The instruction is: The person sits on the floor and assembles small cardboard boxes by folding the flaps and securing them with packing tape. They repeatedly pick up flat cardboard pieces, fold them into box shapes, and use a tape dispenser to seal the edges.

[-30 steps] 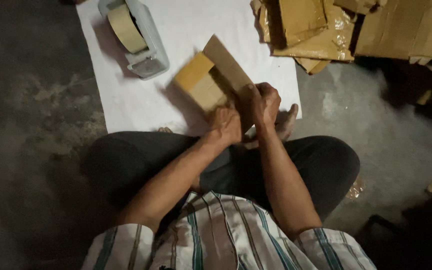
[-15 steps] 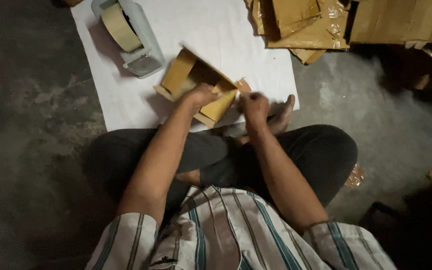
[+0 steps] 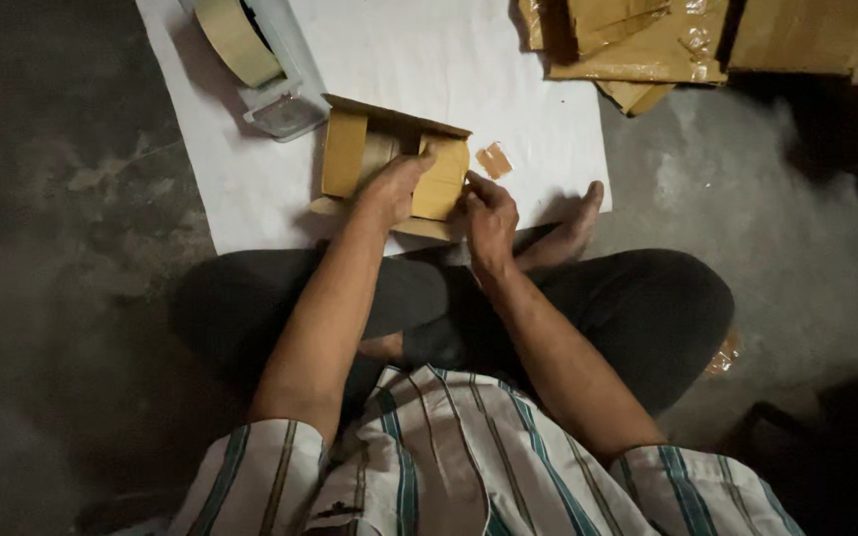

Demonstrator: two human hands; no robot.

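Your left hand [image 3: 389,189] and right hand [image 3: 490,220] rest on a small cardboard box [image 3: 389,164] that is tan brown, its flaps a warmer yellow-brown. It sits on a plain white sheet [image 3: 449,69]. The tape roll [image 3: 235,40] is pale beige in a light grey dispenser [image 3: 285,99]. The cardboard pile [image 3: 647,40] is golden brown, perhaps with glossy tape patches. Your shirt [image 3: 469,467] is off-white with teal and dark stripes, your trousers [image 3: 647,308] black, and the floor [image 3: 52,248] mottled dark grey.
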